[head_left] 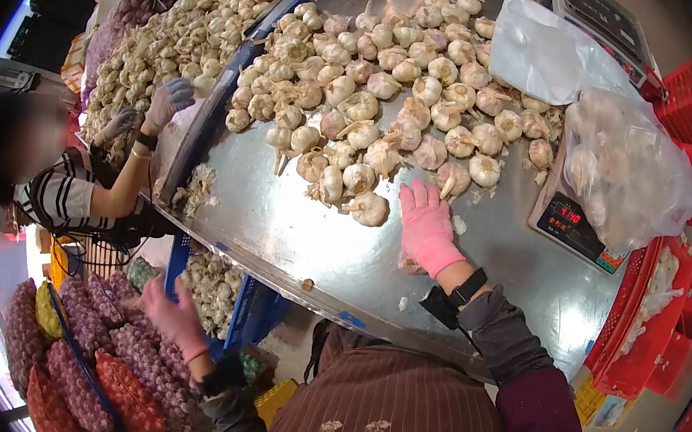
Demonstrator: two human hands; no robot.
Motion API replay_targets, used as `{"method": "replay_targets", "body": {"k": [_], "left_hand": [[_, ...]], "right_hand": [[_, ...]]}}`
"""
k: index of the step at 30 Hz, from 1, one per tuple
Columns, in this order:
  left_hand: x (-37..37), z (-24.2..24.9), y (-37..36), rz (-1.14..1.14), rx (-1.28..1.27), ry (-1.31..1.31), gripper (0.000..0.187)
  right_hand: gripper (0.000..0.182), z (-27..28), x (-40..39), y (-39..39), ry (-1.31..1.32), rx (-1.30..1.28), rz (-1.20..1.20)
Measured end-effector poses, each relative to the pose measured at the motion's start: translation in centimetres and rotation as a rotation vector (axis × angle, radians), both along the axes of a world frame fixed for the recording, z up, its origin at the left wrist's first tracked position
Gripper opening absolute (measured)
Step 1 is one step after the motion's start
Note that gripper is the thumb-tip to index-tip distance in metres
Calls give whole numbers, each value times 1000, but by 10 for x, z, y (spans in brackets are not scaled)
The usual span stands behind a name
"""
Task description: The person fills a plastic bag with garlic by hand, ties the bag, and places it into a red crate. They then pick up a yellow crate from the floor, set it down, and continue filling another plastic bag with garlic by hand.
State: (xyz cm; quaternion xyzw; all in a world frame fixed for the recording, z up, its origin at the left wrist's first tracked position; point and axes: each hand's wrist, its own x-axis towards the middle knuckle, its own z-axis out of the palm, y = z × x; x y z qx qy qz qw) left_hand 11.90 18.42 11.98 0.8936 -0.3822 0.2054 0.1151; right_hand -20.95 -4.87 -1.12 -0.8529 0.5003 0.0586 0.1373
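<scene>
My right hand, in a pink glove, rests low over the metal table with its fingers stretched toward the garlic. Its fingertips are right beside a garlic bulb at the near edge of a heap of garlic bulbs. Part of another pinkish bulb shows at the heel of that palm, mostly hidden by it. Off the table's near left side, my left hand, also pink-gloved, hangs in the air with fingers apart. A blue crate of garlic is next to it.
A clear bag of garlic sits on a digital scale at right, near a white plastic bag. Red crates flank the table. A gloved co-worker handles another garlic pile. Filled net bags stand lower left.
</scene>
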Motion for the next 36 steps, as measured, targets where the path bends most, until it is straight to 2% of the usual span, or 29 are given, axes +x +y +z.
{"method": "replay_targets", "body": {"k": [1, 3, 4, 6, 8, 12, 14, 16, 17, 18, 19, 20, 22, 23, 24, 25, 26, 27, 28, 30, 32, 33, 34, 35, 36], "left_hand": [[-34, 0, -27, -106, -58, 59, 24], [-101, -18, -81, -460, -164, 311, 27], [-127, -36, -106, -652, -79, 420, 30], [-178, -55, -151, -819, 130, 619, 35], [-201, -78, -179, -780, 484, 538, 36], [-206, -114, -203, -824, 524, 468, 37], [-207, -114, -204, -764, 549, 481, 48], [-204, -114, -210, -762, 559, 484, 44], [-201, -113, -213, -749, 572, 571, 42], [-198, -112, -213, -733, 586, 660, 41], [-198, -108, -212, -762, 522, 596, 34], [-196, -107, -213, -757, 513, 593, 34], [-193, -112, -210, -635, 210, 1553, 29], [-195, -105, -207, -485, 39, 1973, 25], [-196, -99, -201, -550, -163, 2368, 17], [-203, -80, -195, -418, -296, 2581, 15], [-208, -68, -190, -268, -438, 2780, 13], [-210, -72, -187, -252, -598, 2997, 14], [-213, -68, -185, -245, -605, 3001, 14], [-221, -44, -177, -317, -813, 2934, 15], [-224, -30, -171, -356, -780, 2909, 11], [-225, -26, -168, -392, -819, 2796, 13], [-226, -19, -166, -427, -853, 2683, 18], [-226, -6, -164, -369, -861, 2713, 30], [-225, -2, -162, -359, -860, 2713, 30]], "right_hand": [[71, 3, -1, -1, -1, 74, 34], [66, 11, -8, 2, 1, 85, 59], [61, 14, -13, 5, 6, 108, 78], [55, 9, -27, 12, 6, 33, 64], [49, -3, -46, 16, 2, -47, 36], [40, -14, -87, 26, 24, -126, 67], [38, -15, -99, 33, 0, -111, 65], [32, -17, -101, 29, -43, -157, 81], [32, -17, -97, 23, -49, -171, 82], [28, -18, -92, 18, 10, -69, 44], [24, -11, -86, 13, 70, 35, 7], [24, -5, -85, 8, 69, 27, 14], [21, 7, -88, 1, -621, 298, -303], [21, 6, -89, -5, -607, 307, -302], [21, 3, -90, -12, -1154, 950, -496], [21, 0, -91, -14, -1681, 1615, -688], [21, 21, -87, -9, -1670, 1621, -708], [16, 65, -76, -3, -1798, 1630, -893], [11, 98, -67, 1, -1923, 1622, -1078], [10, 114, -57, 11, -1941, 1615, -1072], [7, 121, -50, 24, -1993, 1563, -817], [9, 125, -46, 27, -1989, 1537, -802], [9, 129, -44, 28, -1984, 1543, -812], [14, 133, -43, 30, -1978, 1523, -722], [18, 136, -42, 31, -1971, 1500, -631]]}}
